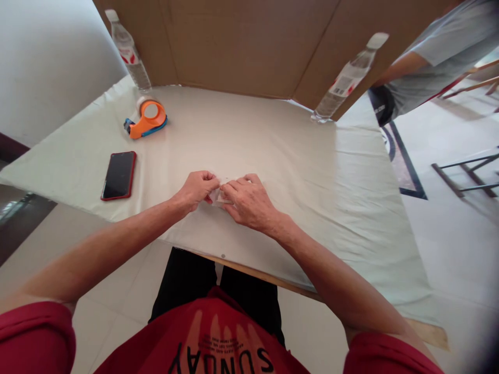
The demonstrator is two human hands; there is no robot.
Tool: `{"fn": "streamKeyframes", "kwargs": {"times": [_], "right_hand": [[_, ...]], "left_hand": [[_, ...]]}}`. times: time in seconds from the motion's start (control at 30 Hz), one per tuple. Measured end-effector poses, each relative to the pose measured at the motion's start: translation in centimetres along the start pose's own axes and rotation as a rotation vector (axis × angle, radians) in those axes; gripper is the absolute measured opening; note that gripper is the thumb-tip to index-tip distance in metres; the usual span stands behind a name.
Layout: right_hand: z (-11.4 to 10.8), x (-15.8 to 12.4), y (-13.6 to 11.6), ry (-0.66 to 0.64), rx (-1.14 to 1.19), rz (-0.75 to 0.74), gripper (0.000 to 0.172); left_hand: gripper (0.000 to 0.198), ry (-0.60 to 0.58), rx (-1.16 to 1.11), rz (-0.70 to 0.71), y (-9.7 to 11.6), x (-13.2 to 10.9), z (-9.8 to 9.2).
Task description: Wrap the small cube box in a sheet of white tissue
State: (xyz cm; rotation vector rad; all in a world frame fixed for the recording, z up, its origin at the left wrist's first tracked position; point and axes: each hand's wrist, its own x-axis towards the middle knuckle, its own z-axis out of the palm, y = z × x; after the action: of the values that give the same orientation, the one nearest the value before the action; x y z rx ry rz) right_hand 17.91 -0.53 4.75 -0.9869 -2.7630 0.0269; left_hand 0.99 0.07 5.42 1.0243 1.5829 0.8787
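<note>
Fingers of the left hand are pinched on the left side of a small translucent piece; its right side is gripped by fingers of the right hand. Piece held near frame centre, over or on the tabletop, contact can't be told. Much of it is hidden, material unclear. Possible risk: if thin, it could be creased or torn by uneven pulling, or dropped if a pinch is loosened. Phone and orange tape dispenser not touched, left of frame.
</note>
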Motion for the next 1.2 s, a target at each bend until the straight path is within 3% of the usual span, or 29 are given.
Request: {"fn": "streamKeyframes", "kwargs": {"times": [0.1, 0.2, 0.33, 0.53, 0.73, 0.93, 1.2], "right_hand": [[-0.2, -0.2, 0.1, 0.006, 0.07, 0.01, 0.019], [-0.3, -0.4, 0.4, 0.021, 0.135, 0.012, 0.018], [0.1, -1.0, 1.2, 0.093, 0.239, -0.01, 0.012], [0.7, -1.9, 2.3, 0.227, 0.463, 0.044, 0.011], [1.0, -1.6, 3.0, 0.177, 0.481, 0.228, 0.034], [2.1, 0.7, 5.2, 0.06, 0.61, 0.254, 0.046], [3.0, 5.9, 8.1, -0.047, 0.584, 0.259, 0.025]], "left_hand": [[0.004, -0.077, -0.001, 0.026, 0.2, -0.3, 0.0], [0.012, -0.179, -0.008, 0.034, 0.2, -0.8, -0.4], [0.024, -0.211, 0.148, 0.128, -0.2, -1.2, -0.9], [0.022, -0.089, 0.682, 0.655, -2.3, -0.7, -0.5], [0.02, 0.05, 0.821, 1.022, -4.2, -0.1, -0.4], [0.019, 0.086, 0.85, 1.095, -5.0, 0.2, -0.3], [0.03, 0.041, 0.924, 1.081, -4.9, -0.4, 0.1]]}}
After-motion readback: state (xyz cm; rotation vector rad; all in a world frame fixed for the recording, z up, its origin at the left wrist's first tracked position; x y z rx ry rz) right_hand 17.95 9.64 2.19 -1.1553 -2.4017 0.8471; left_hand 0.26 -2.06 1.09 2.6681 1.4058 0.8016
